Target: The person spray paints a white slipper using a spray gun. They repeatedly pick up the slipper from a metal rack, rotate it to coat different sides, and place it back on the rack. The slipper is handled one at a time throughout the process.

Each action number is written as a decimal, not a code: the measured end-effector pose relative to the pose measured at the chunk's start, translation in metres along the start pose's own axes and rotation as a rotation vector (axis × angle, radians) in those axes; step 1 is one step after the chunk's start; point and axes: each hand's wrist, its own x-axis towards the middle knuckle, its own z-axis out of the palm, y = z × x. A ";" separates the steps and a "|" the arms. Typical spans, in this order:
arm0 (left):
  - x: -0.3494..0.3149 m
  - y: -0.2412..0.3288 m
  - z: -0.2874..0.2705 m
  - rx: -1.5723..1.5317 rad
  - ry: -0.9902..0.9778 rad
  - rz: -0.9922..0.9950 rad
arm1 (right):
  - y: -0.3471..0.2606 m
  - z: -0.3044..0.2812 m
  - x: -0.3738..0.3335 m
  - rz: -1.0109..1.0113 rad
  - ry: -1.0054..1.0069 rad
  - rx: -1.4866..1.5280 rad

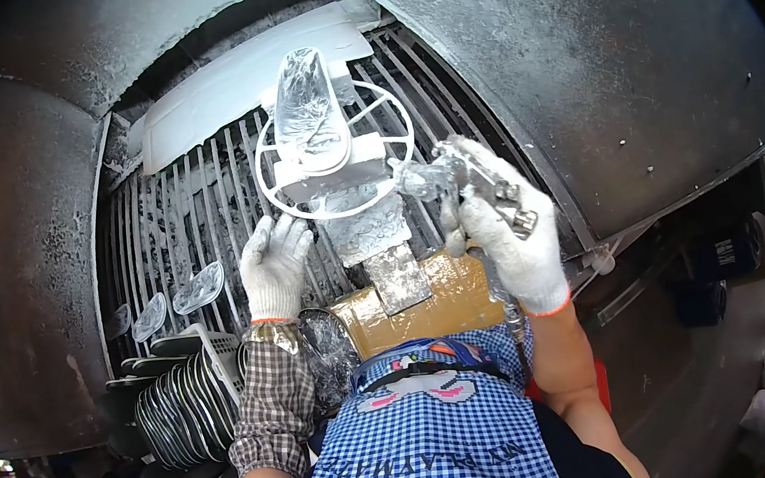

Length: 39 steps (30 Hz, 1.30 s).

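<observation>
My right hand (514, 232), in a white knit glove, grips a spray gun (490, 183) coated in whitish residue. Its nozzle points left, toward a white spoked wheel (402, 122). A hose (510, 304) hangs down from the gun. On a block above the wheel lies a sole-shaped piece (307, 105) with a shiny, wrinkled, film-like surface and a white edge. My left hand (276, 266), gloved too, is empty with its fingers extended, close to the wheel's near left rim; whether it touches the rim I cannot tell.
Metal slats (197, 204) run beneath the wheel inside a booth with grey walls (591, 70). A white sheet (239, 84) lies at the back. Several clear-looking sole shapes (199, 288) rest at left, above a basket (220, 354) of dark soles (179, 407). A tan wrapped surface (411, 317) is in front.
</observation>
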 end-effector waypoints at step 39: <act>-0.020 -0.018 0.010 -0.010 -0.107 -0.044 | 0.025 0.021 0.039 -0.142 -0.072 -0.179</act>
